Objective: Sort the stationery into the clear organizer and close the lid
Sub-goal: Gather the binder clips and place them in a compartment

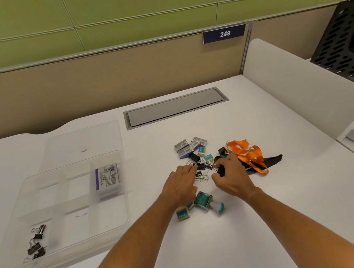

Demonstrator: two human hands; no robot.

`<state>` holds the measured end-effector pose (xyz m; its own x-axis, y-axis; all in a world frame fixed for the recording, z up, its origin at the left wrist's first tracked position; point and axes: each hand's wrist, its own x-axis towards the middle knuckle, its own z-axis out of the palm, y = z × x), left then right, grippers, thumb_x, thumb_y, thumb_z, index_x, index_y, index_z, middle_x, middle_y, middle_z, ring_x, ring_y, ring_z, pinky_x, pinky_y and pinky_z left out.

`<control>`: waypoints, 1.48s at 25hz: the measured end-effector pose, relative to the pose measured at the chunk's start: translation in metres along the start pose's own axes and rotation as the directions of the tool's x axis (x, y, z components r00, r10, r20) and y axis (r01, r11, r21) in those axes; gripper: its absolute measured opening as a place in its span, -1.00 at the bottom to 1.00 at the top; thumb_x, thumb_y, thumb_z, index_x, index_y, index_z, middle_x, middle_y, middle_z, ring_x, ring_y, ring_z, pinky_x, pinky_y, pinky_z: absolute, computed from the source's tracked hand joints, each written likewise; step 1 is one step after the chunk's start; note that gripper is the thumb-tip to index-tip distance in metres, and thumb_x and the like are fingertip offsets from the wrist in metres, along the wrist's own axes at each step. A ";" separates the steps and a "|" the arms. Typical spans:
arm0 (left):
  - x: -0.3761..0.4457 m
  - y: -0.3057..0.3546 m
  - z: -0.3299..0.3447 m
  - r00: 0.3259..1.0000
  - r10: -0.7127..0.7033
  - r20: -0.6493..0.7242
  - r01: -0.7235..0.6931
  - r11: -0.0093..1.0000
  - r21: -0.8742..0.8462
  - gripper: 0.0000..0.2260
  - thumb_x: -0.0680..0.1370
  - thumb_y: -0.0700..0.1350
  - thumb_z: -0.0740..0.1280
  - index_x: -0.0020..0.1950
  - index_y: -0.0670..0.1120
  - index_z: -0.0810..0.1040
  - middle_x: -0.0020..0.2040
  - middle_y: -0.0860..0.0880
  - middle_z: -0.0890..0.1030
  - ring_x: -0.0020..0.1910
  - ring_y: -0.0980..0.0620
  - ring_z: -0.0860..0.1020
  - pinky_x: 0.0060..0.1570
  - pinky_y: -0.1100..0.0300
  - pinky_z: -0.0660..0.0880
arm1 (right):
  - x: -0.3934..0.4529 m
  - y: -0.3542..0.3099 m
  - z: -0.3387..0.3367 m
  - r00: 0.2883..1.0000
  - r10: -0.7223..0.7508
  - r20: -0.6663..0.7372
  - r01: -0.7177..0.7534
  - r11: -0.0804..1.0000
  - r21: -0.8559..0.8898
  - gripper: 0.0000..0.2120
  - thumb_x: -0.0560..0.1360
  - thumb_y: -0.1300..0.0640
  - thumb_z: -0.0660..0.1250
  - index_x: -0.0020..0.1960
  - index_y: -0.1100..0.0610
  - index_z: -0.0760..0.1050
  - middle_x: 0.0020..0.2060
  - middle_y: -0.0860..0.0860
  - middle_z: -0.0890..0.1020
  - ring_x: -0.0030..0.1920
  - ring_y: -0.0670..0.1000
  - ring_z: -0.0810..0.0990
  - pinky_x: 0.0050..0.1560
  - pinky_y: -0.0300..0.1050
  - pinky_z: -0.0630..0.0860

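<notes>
Both hands are in the pile: the left hand [181, 183] has its fingers reaching onto the loose binder clips [200, 168], pinching or just touching, I can't tell; the right hand [232, 175] is curled round something black at the pile's edge. Just beyond the right hand lies the orange lanyard [248, 154], and that's the snag risk: a clip could catch in the strap and drag it along. Near the wrists sit a stamp [206, 202] and small teal boxes [182, 213], easy to knock. Well off to the left hand's side, the clear organizer [120, 221] lies open, its lid [96, 135] flat behind.
</notes>
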<state>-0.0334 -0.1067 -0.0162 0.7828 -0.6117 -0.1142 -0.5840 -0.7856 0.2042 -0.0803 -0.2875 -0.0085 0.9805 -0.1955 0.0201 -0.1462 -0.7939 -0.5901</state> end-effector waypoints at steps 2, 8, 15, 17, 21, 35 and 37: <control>0.004 -0.001 0.000 1.000 0.003 -0.007 -0.003 1.000 -0.002 -0.48 0.54 -0.04 0.29 0.47 -0.11 0.25 0.36 -0.09 0.40 0.30 -0.09 0.34 0.24 0.02 0.38 | 0.001 -0.001 -0.002 0.999 0.018 -0.050 -0.015 0.998 0.056 -0.83 0.35 0.11 0.37 -0.07 0.07 0.49 -0.04 0.01 0.38 -0.16 -0.03 0.47 -0.21 -0.29 0.37; 0.001 -0.013 -0.003 1.000 -0.005 -0.013 0.004 0.996 -0.091 -0.60 0.47 -0.01 0.29 0.26 -0.15 0.43 0.12 -0.11 0.46 0.11 -0.08 0.44 0.07 -0.02 0.50 | 0.007 -0.009 0.004 0.999 0.048 -0.009 -0.047 0.998 0.051 -0.82 0.44 0.17 0.25 -0.30 0.09 0.29 -0.36 0.03 0.43 -0.30 0.05 0.41 -0.35 -0.05 0.31; -0.012 -0.027 -0.017 0.987 -0.107 -0.117 0.068 0.953 -0.295 -0.78 0.29 -0.03 0.21 -0.13 -0.10 0.38 -0.18 -0.01 0.38 -0.23 -0.05 0.40 -0.30 0.15 0.34 | 0.021 -0.029 0.014 0.998 0.058 0.000 -0.058 0.995 -0.075 -0.70 0.60 -0.02 0.13 -0.25 0.09 0.38 -0.26 0.12 0.59 -0.17 0.16 0.55 -0.23 -0.03 0.38; -0.012 -0.032 -0.022 0.983 -0.141 -0.121 0.096 0.944 -0.317 -0.80 0.27 -0.05 0.20 -0.17 -0.11 0.35 -0.23 -0.01 0.39 -0.27 -0.03 0.36 -0.35 0.20 0.22 | 0.028 -0.033 0.020 0.998 0.043 0.046 -0.037 0.991 -0.129 -0.84 0.59 0.13 0.12 -0.08 0.15 0.43 -0.17 0.16 0.61 -0.11 0.20 0.56 -0.23 -0.02 0.38; -0.013 -0.041 -0.029 0.978 -0.184 -0.102 0.143 0.937 -0.319 -0.80 0.24 -0.08 0.21 -0.18 -0.11 0.35 -0.32 -0.02 0.43 -0.36 -0.03 0.36 -0.41 0.18 0.27 | 0.036 -0.041 0.032 0.995 0.052 0.080 -0.028 0.962 -0.272 -0.78 0.56 0.16 0.18 0.18 0.15 0.44 0.04 0.17 0.59 0.04 0.21 0.57 -0.07 0.04 0.50; 0.021 -0.035 -0.027 0.968 -0.252 -0.004 0.230 0.887 -0.401 -0.68 0.21 -0.05 0.23 -0.07 -0.02 0.31 -0.10 -0.03 0.47 -0.18 -0.06 0.45 -0.32 0.18 0.33 | 0.038 -0.034 0.035 0.985 0.130 0.116 -0.099 0.965 -0.242 -0.55 0.47 -0.10 0.38 0.24 0.12 0.38 0.14 0.13 0.57 0.16 0.17 0.54 0.05 0.01 0.47; 0.023 -0.037 -0.022 0.968 -0.250 -0.010 0.229 0.902 -0.366 -0.65 0.21 -0.01 0.24 -0.04 0.01 0.30 -0.08 -0.01 0.45 -0.16 -0.06 0.46 -0.25 0.14 0.37 | 0.036 -0.031 0.033 0.979 0.130 0.158 -0.092 0.970 -0.226 -0.48 0.47 -0.12 0.37 0.32 0.10 0.36 0.20 0.14 0.52 0.23 0.18 0.49 0.14 0.03 0.44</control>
<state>0.0110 -0.0898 -0.0049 0.9062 -0.3946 -0.1519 -0.2688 -0.8149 0.5135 -0.0357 -0.2511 -0.0166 0.9616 -0.2034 -0.1845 -0.2618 -0.8819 -0.3921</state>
